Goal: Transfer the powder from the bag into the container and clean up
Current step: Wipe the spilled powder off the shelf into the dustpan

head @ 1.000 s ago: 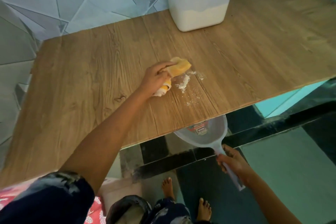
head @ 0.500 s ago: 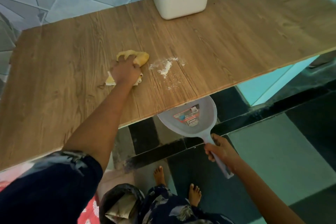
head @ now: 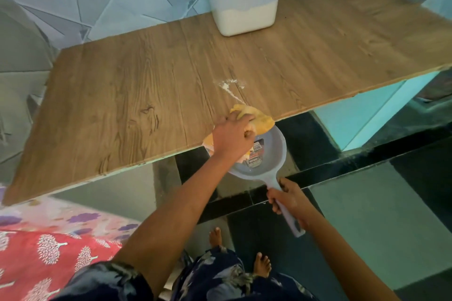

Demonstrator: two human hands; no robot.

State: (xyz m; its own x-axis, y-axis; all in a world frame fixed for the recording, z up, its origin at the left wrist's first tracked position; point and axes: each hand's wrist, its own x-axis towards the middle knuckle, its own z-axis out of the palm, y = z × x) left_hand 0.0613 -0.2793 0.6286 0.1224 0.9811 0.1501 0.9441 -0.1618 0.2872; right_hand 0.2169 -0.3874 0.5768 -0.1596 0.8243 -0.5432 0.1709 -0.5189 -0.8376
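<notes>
Fingers (head: 241, 121) of the left hand (head: 230, 138) clamp a yellow cloth (head: 256, 117) at the bench (head: 122, 105) edge; right hand (head: 289, 199) grips the dustpan (head: 266, 154) handle below, likely catching powder (head: 230, 87).

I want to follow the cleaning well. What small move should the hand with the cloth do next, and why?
Probably return the left hand with the yellow cloth to the leftover powder and wipe it toward the dustpan that the right hand holds below the table edge.
</notes>
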